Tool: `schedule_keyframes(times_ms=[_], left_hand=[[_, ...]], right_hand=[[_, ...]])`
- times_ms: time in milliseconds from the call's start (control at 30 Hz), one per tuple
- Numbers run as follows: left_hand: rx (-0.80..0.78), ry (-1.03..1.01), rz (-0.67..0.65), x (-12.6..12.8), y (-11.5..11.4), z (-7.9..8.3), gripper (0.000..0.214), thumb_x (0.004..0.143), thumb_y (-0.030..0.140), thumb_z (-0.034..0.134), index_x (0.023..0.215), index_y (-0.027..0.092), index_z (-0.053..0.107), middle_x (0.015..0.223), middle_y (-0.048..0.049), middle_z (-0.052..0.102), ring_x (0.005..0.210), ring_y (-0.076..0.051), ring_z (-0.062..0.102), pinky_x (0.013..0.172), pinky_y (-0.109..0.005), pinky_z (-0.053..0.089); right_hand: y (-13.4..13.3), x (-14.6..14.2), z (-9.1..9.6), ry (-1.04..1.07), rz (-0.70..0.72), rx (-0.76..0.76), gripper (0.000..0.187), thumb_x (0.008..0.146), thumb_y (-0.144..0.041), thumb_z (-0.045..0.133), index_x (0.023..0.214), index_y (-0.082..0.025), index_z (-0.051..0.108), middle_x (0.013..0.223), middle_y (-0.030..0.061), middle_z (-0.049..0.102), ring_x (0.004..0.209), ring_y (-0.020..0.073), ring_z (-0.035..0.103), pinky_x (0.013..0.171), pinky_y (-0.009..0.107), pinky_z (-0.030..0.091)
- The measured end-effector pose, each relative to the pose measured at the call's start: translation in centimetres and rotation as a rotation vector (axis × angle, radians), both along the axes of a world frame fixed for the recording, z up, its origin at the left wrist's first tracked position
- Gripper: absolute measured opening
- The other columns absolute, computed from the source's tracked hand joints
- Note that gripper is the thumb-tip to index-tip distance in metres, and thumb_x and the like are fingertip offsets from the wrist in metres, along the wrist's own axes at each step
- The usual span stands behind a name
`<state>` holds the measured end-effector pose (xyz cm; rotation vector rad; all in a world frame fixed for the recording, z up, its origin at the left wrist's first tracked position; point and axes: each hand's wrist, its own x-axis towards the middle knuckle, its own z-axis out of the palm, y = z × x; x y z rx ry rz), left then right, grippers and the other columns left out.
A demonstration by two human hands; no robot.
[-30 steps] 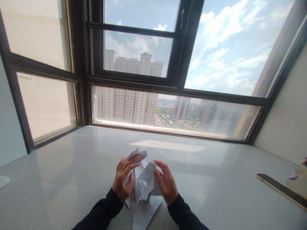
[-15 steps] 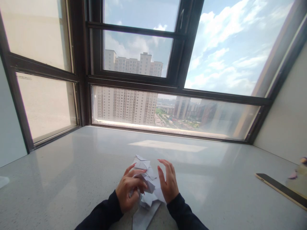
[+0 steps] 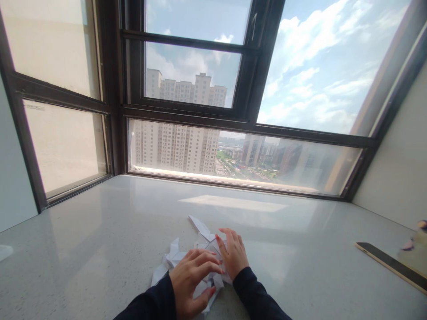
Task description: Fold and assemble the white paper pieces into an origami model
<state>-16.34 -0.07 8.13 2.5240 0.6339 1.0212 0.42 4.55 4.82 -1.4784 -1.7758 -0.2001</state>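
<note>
Several folded white paper pieces point(image 3: 204, 242) lie in a loose heap on the pale counter, in the lower middle of the head view. My left hand point(image 3: 195, 278) is over the near part of the heap, fingers stretched out and thumb apart; its palm hides some of the paper. At the heap's right side is my right hand point(image 3: 234, 253), its fingers bent a little and apart, with the fingertips at the paper. Whether they press on it I cannot tell. More folded paper point(image 3: 174, 253) lies just left of my left hand.
A phone-like dark slab point(image 3: 390, 266) with a light edge lies at the right, beside a blurred pale object point(image 3: 413, 249). A whitish translucent thing point(image 3: 5, 252) shows at the left edge. Dark-framed windows point(image 3: 190, 114) border the speckled counter point(image 3: 100, 249).
My left hand has come off the paper it was gripping and moved right and nearer. Paper pieces now lie spread to its left. My right hand has lowered slightly toward the heap.
</note>
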Motion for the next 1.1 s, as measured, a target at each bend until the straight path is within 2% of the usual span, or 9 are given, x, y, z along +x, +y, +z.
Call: schedule_keyframes(times_ms=[100, 200, 300, 400, 467, 567, 733, 867, 1100], left_hand=[[0.068, 0.192, -0.087, 0.7, 0.1, -1.5, 0.033, 0.07, 0.033, 0.045, 0.102, 0.03, 0.051, 0.11, -0.0005, 0.054, 0.105, -0.022, 0.042, 0.093, -0.034, 0.023], [0.123, 0.358, -0.017, 0.5, 0.8, -2.5, 0.041, 0.07, 0.045, 0.046, 0.109, 0.03, 0.045, 0.118, 0.0002, 0.047, 0.111, -0.023, 0.036, 0.097, -0.039, 0.017], [0.167, 0.465, 0.121, -0.6, 1.7, -2.2, 0.05, 0.065, 0.053, 0.048, 0.109, 0.028, 0.044, 0.12, -0.001, 0.044, 0.113, -0.025, 0.032, 0.096, -0.045, 0.014], [0.205, 0.509, 0.223, -1.5, 2.3, -1.1, 0.033, 0.067, 0.043, 0.051, 0.096, 0.025, 0.051, 0.119, -0.0013, 0.044, 0.114, -0.025, 0.029, 0.097, -0.047, 0.009], [0.229, 0.502, 0.262, -1.7, 2.3, -0.5, 0.023, 0.067, 0.029, 0.051, 0.089, 0.023, 0.053, 0.119, -0.0005, 0.044, 0.115, -0.024, 0.027, 0.098, -0.047, 0.004], [0.232, 0.472, 0.276, -1.4, 1.6, -0.4, 0.031, 0.063, 0.02, 0.049, 0.094, 0.024, 0.05, 0.122, 0.0007, 0.041, 0.116, -0.022, 0.026, 0.098, -0.046, 0.003], [0.275, 0.493, 0.177, -0.1, 0.7, -2.6, 0.049, 0.07, 0.047, 0.044, 0.115, 0.029, 0.037, 0.127, 0.0014, 0.036, 0.118, -0.024, 0.024, 0.097, -0.049, 0.004], [0.342, 0.547, 0.274, 0.0, 1.3, -4.1, 0.059, 0.072, 0.06, 0.027, 0.121, 0.027, 0.031, 0.13, -0.0012, 0.032, 0.119, -0.025, 0.022, 0.096, -0.051, 0.003], [0.213, 0.663, 0.374, -2.1, 3.5, -3.9, 0.058, 0.071, 0.063, 0.022, 0.121, 0.034, 0.03, 0.13, 0.0013, 0.03, 0.118, -0.027, 0.024, 0.093, -0.056, 0.007]], right_hand=[[0.5, 0.3, -0.7, 0.013, -0.012, -0.033, 0.026, 0.077, -0.023, 0.035, 0.094, -0.011, 0.052, 0.089, 0.0139, 0.055, 0.087, 0.0245, 0.049, 0.076, 0.04, 0.04], [0.6, 0.2, -0.9, 0.034, 0.027, -0.067, 0.03, 0.078, -0.016, 0.03, 0.092, -0.009, 0.054, 0.085, 0.014, 0.058, 0.083, 0.022, 0.053, 0.073, 0.036, 0.042], [0.3, -0.3, -0.5, 0.033, 0.103, -0.085, 0.03, 0.078, -0.015, 0.029, 0.09, -0.012, 0.056, 0.084, 0.0103, 0.061, 0.08, 0.0174, 0.055, 0.073, 0.028, 0.043], [-0.1, -0.6, 0.2, 0.059, 0.2, -0.135, 0.029, 0.079, -0.018, 0.031, 0.09, -0.014, 0.058, 0.085, 0.0075, 0.063, 0.079, 0.0159, 0.057, 0.072, 0.025, 0.043], [-0.2, -0.6, 0.5, 0.066, 0.213, -0.165, 0.029, 0.08, -0.023, 0.032, 0.09, -0.016, 0.058, 0.085, 0.0069, 0.063, 0.078, 0.0165, 0.057, 0.072, 0.028, 0.043], [0.0, -0.3, 0.3, 0.043, 0.133, -0.161, 0.03, 0.08, -0.031, 0.034, 0.096, -0.016, 0.055, 0.09, 0.0074, 0.061, 0.085, 0.0186, 0.054, 0.079, 0.033, 0.039], [0.6, 0.0, -0.2, 0.044, 0.035, -0.277, 0.044, 0.081, -0.041, 0.029, 0.116, -0.018, 0.039, 0.107, 0.0065, 0.055, 0.105, 0.0193, 0.043, 0.088, 0.038, 0.03], [0.6, -0.4, 0.3, 0.008, 0.103, -0.4, 0.046, 0.083, -0.042, 0.021, 0.123, -0.022, 0.028, 0.114, 0.0041, 0.051, 0.114, 0.0168, 0.033, 0.096, 0.044, 0.013], [0.2, -0.7, 0.6, 0.043, 0.114, -0.512, 0.048, 0.082, -0.046, 0.02, 0.123, -0.022, 0.029, 0.116, 0.0047, 0.049, 0.116, 0.0184, 0.029, 0.097, 0.047, 0.005]])
